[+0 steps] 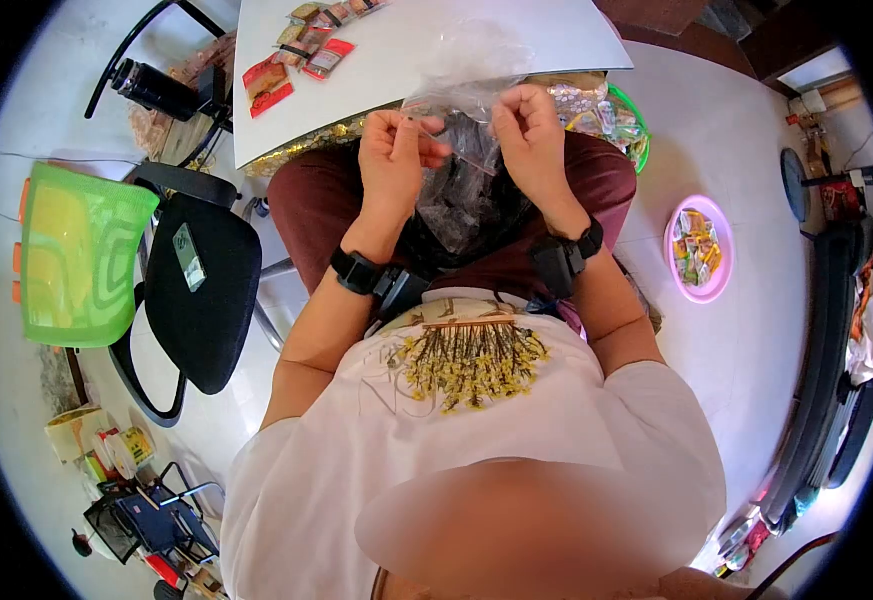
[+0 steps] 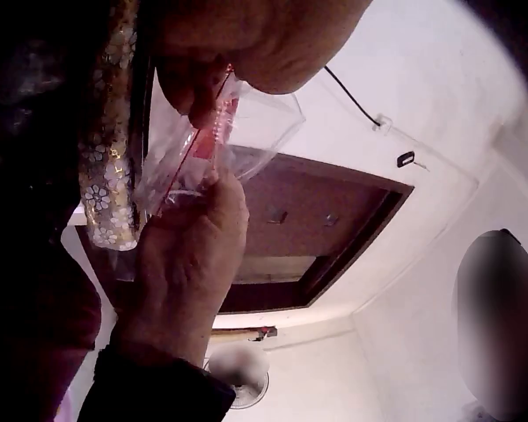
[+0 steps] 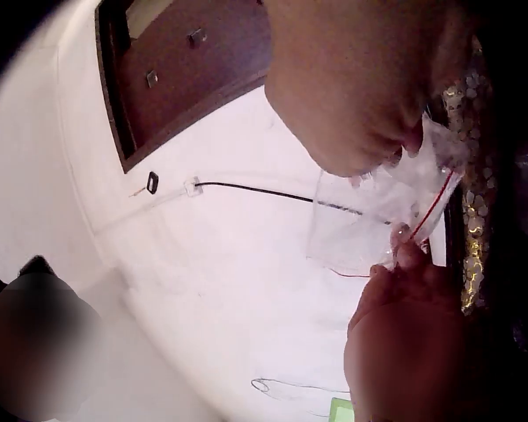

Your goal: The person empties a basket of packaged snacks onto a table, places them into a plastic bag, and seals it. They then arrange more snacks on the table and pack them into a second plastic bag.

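Between both hands, at the table's near edge, a clear plastic bag (image 1: 471, 72) with a thin red line along its mouth is stretched. My left hand (image 1: 393, 165) pinches one side of the mouth with thumb and fingers. My right hand (image 1: 533, 140) pinches the other side, seen also in the left wrist view as the lower hand (image 2: 194, 255). The bag (image 3: 348, 215) looks thin and see-through in the right wrist view. Below the hands, a dark bag with crumpled clear plastic (image 1: 451, 205) lies between the person's thighs.
Several small food packets (image 1: 328, 58) lie at the left of the white table (image 1: 396, 75). A green-rimmed basket (image 1: 644, 150) with packets stands right of the knees. On the floor is a pink basin (image 1: 671, 262) of yellow packets. A black chair (image 1: 206, 320) holding a phone (image 1: 189, 257) stands left.
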The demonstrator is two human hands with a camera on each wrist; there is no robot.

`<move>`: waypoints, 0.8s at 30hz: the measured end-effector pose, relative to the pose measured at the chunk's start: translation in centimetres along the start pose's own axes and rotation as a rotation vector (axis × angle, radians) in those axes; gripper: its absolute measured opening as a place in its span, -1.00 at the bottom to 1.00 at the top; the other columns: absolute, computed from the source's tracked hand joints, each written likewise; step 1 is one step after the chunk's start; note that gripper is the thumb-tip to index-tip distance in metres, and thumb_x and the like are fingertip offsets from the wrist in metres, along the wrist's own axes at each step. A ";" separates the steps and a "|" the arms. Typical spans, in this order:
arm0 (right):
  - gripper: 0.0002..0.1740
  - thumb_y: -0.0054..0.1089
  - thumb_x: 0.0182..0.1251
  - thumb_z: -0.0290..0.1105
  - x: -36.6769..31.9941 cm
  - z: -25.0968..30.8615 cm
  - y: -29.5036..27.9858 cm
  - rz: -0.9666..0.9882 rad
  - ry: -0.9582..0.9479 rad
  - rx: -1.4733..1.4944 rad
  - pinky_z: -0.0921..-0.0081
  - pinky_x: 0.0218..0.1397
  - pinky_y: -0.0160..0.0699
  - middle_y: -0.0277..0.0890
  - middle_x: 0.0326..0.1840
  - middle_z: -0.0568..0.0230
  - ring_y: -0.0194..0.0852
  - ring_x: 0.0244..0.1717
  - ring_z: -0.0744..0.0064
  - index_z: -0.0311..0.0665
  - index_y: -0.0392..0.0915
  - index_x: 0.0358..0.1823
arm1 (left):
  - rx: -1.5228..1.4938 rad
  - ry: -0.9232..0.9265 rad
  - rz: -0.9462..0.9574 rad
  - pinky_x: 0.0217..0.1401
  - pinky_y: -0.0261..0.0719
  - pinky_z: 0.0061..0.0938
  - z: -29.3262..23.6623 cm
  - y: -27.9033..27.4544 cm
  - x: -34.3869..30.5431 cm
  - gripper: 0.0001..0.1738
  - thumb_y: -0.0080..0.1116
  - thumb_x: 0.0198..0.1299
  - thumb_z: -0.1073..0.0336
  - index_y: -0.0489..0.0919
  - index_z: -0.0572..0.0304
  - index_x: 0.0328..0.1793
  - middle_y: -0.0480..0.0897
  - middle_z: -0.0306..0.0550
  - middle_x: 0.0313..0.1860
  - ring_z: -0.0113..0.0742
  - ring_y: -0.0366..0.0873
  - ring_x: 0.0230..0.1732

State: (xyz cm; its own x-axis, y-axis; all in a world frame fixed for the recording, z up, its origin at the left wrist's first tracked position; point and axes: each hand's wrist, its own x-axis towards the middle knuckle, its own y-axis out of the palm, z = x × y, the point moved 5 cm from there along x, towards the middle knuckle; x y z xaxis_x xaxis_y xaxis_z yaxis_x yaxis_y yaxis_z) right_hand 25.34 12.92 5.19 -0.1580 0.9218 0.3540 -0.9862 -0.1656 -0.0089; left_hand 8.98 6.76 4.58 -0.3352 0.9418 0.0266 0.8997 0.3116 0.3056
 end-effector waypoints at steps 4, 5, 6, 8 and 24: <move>-0.86 0.17 0.23 -0.48 -0.2 1.9 0.5 0.056 -0.141 -0.187 0.51 -0.31 0.47 0.50 -0.39 0.23 0.51 -0.36 0.44 -0.32 0.49 -0.19 | 0.000 0.023 -0.069 -0.38 0.56 -0.57 -0.2 -0.4 0.0 -0.93 -0.08 0.38 0.34 0.32 0.14 -0.14 0.61 0.01 -0.19 -0.40 0.60 -0.41; -0.85 0.18 0.21 -0.49 -0.1 2.4 0.6 0.077 -0.174 -0.221 0.49 -0.31 0.47 0.49 -0.39 0.21 0.52 -0.37 0.40 -0.32 0.51 -0.19 | 0.022 0.018 -0.093 -0.36 0.55 -0.59 -0.2 -0.6 0.0 -0.93 -0.08 0.37 0.35 0.33 0.15 -0.13 0.60 0.02 -0.19 -0.41 0.59 -0.39; -0.86 0.19 0.20 -0.49 0.1 2.8 0.6 0.080 -0.234 -0.288 0.47 -0.32 0.47 0.48 -0.40 0.19 0.51 -0.37 0.35 -0.31 0.52 -0.21 | 0.209 0.164 -0.113 -0.35 0.53 -0.61 -1.1 -0.7 -0.2 -0.94 -0.07 0.37 0.36 0.34 0.16 -0.13 0.60 0.00 -0.18 -0.42 0.58 -0.37; -0.88 0.21 0.16 -0.49 0.7 3.3 0.5 0.084 -0.355 -0.422 0.43 -0.33 0.46 0.46 -0.41 0.16 0.50 -0.38 0.25 -0.30 0.55 -0.25 | 0.585 0.455 -0.146 -0.31 0.49 -0.64 -3.1 -0.6 -1.2 -0.94 -0.06 0.35 0.39 0.37 0.17 -0.11 0.60 -0.02 -0.17 -0.45 0.56 -0.32; -0.77 0.17 0.13 -0.55 1.4 5.1 2.8 0.269 -0.514 -0.430 0.44 -0.30 0.46 0.44 -0.30 0.18 0.47 -0.34 0.20 -0.22 0.60 -0.15 | 1.778 0.980 0.241 -0.24 0.62 -0.26 -0.9 4.3 4.7 -0.33 0.12 0.09 0.20 0.31 0.03 0.39 0.34 0.40 0.28 -0.04 0.61 -0.24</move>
State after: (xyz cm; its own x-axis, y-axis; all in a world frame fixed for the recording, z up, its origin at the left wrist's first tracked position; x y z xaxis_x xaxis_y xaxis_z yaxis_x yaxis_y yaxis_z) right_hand 22.59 11.99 10.40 -0.4590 0.5696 0.6818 -0.8656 -0.1138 -0.4877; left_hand 11.06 12.43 6.91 0.3469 0.7944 0.4986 -0.0379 0.5430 -0.8388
